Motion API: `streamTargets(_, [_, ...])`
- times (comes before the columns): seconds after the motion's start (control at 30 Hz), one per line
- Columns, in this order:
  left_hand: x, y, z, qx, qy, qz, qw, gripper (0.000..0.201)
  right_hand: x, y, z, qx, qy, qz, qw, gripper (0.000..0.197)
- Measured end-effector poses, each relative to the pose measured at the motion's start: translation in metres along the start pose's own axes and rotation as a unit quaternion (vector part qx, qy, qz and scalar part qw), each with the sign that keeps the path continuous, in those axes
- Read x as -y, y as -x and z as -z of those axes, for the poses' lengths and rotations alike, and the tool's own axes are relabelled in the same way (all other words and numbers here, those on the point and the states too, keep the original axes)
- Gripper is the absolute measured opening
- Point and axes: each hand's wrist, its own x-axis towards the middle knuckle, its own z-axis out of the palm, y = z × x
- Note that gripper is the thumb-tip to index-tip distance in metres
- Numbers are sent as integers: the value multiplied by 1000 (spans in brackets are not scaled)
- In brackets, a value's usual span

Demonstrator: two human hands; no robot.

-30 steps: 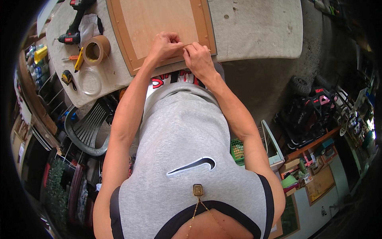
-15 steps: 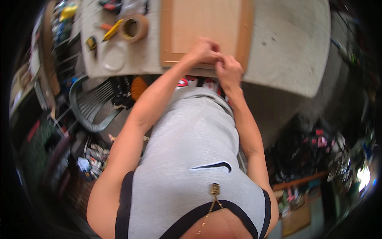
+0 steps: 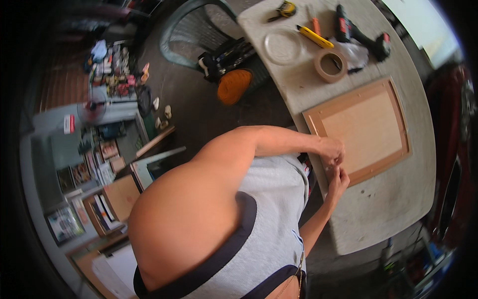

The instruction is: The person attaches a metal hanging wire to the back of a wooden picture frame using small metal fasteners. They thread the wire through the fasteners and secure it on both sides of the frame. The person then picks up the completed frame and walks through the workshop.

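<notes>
My left hand and my right hand meet at the near edge of a wooden frame with a pale flat panel inside it. Both sets of fingers are closed in a pinch, tips almost touching. Whatever lies between them is too small to make out. The frame rests flat on a worn, light-coloured table.
On the table past my left hand are a roll of brown tape, a yellow utility knife, a cordless drill, a tape measure and a clear round lid. A green plastic chair stands beside the table, holding an orange item.
My view has swung to the left, so the table and frame now appear on the right, turned. The hands stay pinched together at the frame's near edge.
</notes>
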Motion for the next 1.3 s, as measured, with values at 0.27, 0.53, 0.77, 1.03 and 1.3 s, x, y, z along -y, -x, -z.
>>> streamTargets(0.27, [-10, 12, -20, -157, -55, -33, 986, 11, -14, -10, 2, 18, -105, -52, 993, 18])
streamTargets(0.53, [-32, -4, 3, -208, 64, 148, 965, 19, 1, 1, 1, -76, -80, 79, 991, 23])
streamTargets(0.77, [-44, -38, 17, -119, 306, 146, 933, 23, 30, 20, -5, -85, -184, 103, 974, 26])
streamTargets(1.03, [-40, -16, 43, -20, 402, 382, 832, 26, 24, 33, -10, -208, -329, 70, 918, 18])
streamTargets(1.3, [-40, -19, 30, 136, 262, 365, 883, 19, 25, 55, -30, -266, -395, 7, 879, 18])
